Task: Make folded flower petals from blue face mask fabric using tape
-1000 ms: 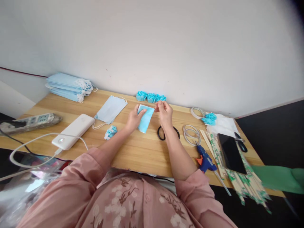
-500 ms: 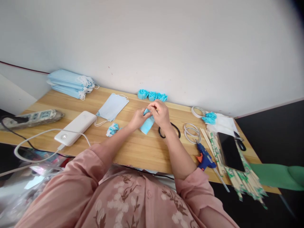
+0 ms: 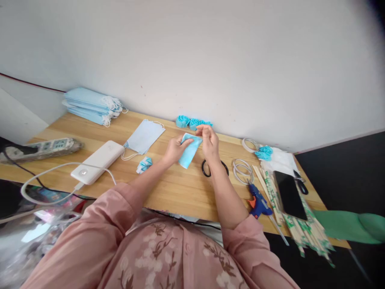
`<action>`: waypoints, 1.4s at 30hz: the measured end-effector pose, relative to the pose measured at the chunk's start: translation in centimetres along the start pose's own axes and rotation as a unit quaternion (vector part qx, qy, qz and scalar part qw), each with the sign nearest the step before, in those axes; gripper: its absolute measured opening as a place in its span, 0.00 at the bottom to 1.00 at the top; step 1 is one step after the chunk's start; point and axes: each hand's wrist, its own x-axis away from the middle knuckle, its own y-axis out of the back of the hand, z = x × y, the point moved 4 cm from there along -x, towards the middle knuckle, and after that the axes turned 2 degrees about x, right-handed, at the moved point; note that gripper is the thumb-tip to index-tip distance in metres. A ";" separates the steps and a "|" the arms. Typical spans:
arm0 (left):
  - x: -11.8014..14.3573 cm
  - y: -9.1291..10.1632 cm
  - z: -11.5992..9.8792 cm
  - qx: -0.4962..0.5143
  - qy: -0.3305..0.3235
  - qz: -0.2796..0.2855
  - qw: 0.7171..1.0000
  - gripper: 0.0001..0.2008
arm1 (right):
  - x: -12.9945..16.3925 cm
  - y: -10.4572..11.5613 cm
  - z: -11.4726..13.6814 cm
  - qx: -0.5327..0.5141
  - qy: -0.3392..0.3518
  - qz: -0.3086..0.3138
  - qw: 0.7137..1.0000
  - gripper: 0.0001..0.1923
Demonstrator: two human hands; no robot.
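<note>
A light-blue piece of face mask fabric (image 3: 189, 153) is held above the table, its left side between the thumb and fingers of my left hand (image 3: 174, 150). My right hand (image 3: 209, 143) is beside the upper right corner of the piece, fingers loosely bent and apart; whether its thumb touches that corner is hard to see. Behind my hands, blue fabric roses (image 3: 182, 121) stand in a row against the wall, partly covered by my right fingers. Under my right wrist lie black-handled scissors (image 3: 206, 168), mostly hidden. A small folded blue-and-white piece (image 3: 144, 165) rests left of my left forearm.
To the left are a mask stack (image 3: 90, 105), a single mask (image 3: 144, 136), a white power bank (image 3: 98, 162) and a power strip (image 3: 57, 147). On the right lie tape rolls (image 3: 242, 171), a blue glue gun (image 3: 259, 202), a phone (image 3: 290, 196) and wrapped chopsticks (image 3: 306, 233).
My right hand has come away from the pinch at the top of the blue piece and shifted slightly right. The piece now shows more of its surface in my left hand.
</note>
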 end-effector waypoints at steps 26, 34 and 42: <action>-1.7 4.2 1.6 0.142 0.010 -0.290 0.946 0.15 | 1.8 -4.0 -2.1 -0.128 -0.162 0.226 0.952 0.31; -1.6 4.2 2.2 0.199 0.059 -0.306 0.929 0.18 | 3.5 -6.7 -1.1 0.108 -0.119 0.193 0.968 0.18; -1.8 4.4 2.4 0.239 0.044 -0.296 0.924 0.17 | 3.7 -7.0 -1.9 0.310 0.022 0.184 0.932 0.14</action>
